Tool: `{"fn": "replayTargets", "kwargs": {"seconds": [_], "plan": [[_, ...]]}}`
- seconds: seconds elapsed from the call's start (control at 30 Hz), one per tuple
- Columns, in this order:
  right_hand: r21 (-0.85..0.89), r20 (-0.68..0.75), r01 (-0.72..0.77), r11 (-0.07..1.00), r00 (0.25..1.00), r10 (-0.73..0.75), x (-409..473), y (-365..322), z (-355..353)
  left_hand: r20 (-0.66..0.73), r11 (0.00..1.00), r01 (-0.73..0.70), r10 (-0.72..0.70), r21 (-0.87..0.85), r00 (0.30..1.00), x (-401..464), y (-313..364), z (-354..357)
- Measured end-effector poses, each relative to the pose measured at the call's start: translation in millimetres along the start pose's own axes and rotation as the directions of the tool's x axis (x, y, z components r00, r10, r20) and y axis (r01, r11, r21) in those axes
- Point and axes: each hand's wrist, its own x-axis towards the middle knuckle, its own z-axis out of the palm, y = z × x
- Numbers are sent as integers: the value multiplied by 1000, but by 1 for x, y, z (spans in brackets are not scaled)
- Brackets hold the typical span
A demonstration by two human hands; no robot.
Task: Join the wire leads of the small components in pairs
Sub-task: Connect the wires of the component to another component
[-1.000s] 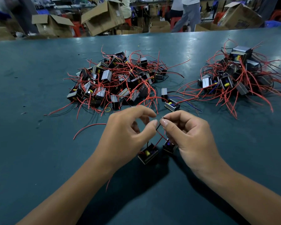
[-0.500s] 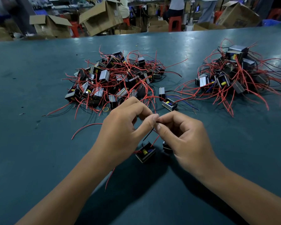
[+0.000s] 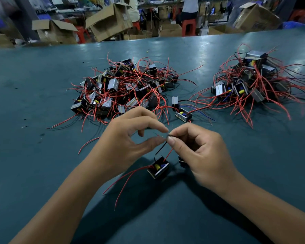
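Both the left hand (image 3: 128,138) and right hand (image 3: 197,152) pinch thin, springy wire ends (image 3: 166,136), best held near the tips.

Obstacles: tangled red-wired component pile (image 3: 123,88) at 11 o'clock; second pile (image 3: 250,80) at 1 o'clock.
Passage: bare teal tabletop (image 3: 33,155) at 9 o'clock.

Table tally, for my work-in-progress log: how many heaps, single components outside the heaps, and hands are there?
Heaps: 2, the left heap and the right heap
Single components: 4, two between the heaps, two below the hands, one partly hidden
Hands: 2, the left hand and the right hand, pinching the wire leads
Total: 8
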Motion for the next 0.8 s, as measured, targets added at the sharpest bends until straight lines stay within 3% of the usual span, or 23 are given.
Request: {"fn": "replayTargets", "kwargs": {"seconds": [0.57,0.7,0.8], "plan": [[31,146,16,999,989,-21,-1,0,-3,87,893,-321,309,316,947,4,-8,-7],[-5,141,41,999,989,-39,-1,-2,-4,111,908,-294,273,297,956,4,-5,-5],[-108,132,122,987,985,-107,-1,-5,-5,172,965,-186,154,187,973,2,-2,-5]]}}
